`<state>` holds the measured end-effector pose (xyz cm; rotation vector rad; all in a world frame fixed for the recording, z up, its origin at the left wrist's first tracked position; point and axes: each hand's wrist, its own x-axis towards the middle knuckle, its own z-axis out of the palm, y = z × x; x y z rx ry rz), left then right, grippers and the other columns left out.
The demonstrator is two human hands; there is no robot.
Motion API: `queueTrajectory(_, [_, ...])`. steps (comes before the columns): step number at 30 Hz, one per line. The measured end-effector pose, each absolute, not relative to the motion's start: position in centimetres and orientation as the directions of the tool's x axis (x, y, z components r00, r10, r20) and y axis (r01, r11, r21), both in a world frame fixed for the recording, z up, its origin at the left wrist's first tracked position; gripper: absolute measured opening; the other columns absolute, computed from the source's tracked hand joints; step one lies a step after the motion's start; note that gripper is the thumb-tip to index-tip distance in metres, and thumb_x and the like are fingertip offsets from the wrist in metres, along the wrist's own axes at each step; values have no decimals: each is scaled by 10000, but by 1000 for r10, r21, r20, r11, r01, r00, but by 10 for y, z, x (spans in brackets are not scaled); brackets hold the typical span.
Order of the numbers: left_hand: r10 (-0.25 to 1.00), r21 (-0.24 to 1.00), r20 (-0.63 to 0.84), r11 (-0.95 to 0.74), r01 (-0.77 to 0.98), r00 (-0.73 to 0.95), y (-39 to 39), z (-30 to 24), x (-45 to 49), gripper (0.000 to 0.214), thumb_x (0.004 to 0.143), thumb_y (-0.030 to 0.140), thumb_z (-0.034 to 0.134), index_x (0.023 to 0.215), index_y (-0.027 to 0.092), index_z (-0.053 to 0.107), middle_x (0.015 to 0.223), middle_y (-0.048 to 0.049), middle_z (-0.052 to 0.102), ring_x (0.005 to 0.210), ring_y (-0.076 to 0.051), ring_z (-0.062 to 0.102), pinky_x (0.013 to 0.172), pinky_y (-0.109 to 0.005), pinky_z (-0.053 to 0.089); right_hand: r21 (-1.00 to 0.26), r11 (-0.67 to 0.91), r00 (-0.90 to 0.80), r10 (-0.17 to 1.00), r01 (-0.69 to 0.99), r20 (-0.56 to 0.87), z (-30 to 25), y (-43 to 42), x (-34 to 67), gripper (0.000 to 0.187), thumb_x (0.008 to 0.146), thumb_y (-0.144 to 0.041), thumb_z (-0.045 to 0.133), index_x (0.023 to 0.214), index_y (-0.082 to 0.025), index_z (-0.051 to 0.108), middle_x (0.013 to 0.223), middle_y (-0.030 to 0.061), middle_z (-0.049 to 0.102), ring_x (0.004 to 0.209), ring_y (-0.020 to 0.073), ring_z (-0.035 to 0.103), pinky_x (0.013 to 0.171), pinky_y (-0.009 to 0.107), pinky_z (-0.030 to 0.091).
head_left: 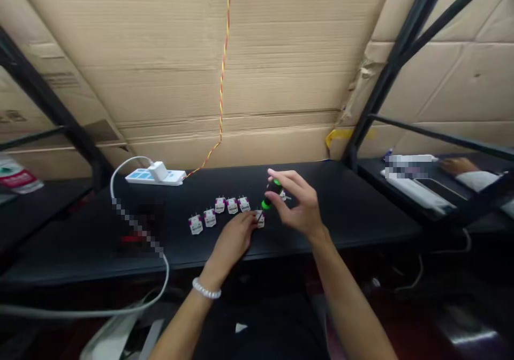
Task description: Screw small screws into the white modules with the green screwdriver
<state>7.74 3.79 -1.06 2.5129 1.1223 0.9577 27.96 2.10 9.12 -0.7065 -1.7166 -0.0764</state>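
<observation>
A black-and-green screwdriver [273, 190] is being gripped between the thumb and fingers of the right hand [297, 202], its shaft being angled down and leftward to a small white unit [261, 219]. That unit is lying just beyond the fingertips of the left hand [233, 239], which are being held close together against its near-left edge; whether it is being pinched or only pressed cannot be told. Seating of the tip is not being shown clearly. For sound work, it is judged that the shaft should be being kept in line with the fastening point, downward pressure being applied evenly, and the left fingertips being kept clear of the tip. Five similar units [232, 205] are being laid out left of and ahead of the left hand, on a black tabletop [341, 215]. Farther ahead and left, a white power strip [174, 178] is being occupied by a white plug [158, 171]. Beyond both hands, the bench is being backed by cardboard [301, 70]; well right of the right hand, a co-worker's hand [458, 165] is being seen past a black frame [379, 92].
</observation>
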Motion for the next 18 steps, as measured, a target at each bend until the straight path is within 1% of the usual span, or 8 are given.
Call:
queueTrajectory(5, [744,455,435,-668,588,508,36,-4,79,257,1048,124,509,1190,207,706,1262,-123,772,1160,-276,748,1049,-434,604,-301,845,-168,408,441,897,92,25,277,514,1003,-169,665,1492,-317,612,1158,80,742,989,204,742,903,382,655])
queueTrajectory(10, [754,477,428,-657,584,498,35,4,81,253,1044,112,490,1103,217,713,1112,-95,780,1032,-257,756,947,-386,619,-307,855,-191,413,418,890,96,26,276,518,1006,-158,655,1500,-309,607,1159,75,746,1003,199,739,924,368,643])
queueTrajectory(12, [755,485,435,-655,579,490,35,3,80,237,1039,120,509,1109,217,714,1136,-99,775,1044,-260,753,955,-390,618,-318,852,-181,420,417,889,97,27,277,517,1001,-156,663,1495,-302,615,1149,74,745,999,197,737,926,362,637])
queueTrajectory(15, [753,491,447,-658,571,483,35,-2,80,194,1029,129,548,1102,210,709,1219,-108,765,1121,-273,740,1026,-417,599,-321,847,-169,422,424,891,98,31,279,508,989,-167,690,1477,-295,631,1122,68,741,965,190,729,898,352,633])
queueTrajectory(18, [758,501,438,-652,569,484,36,-5,80,190,1031,122,547,1102,209,700,1250,-104,754,1151,-268,725,1054,-422,582,-306,843,-178,417,441,891,97,36,280,481,980,-216,728,1449,-294,652,1104,67,737,951,194,720,854,344,633])
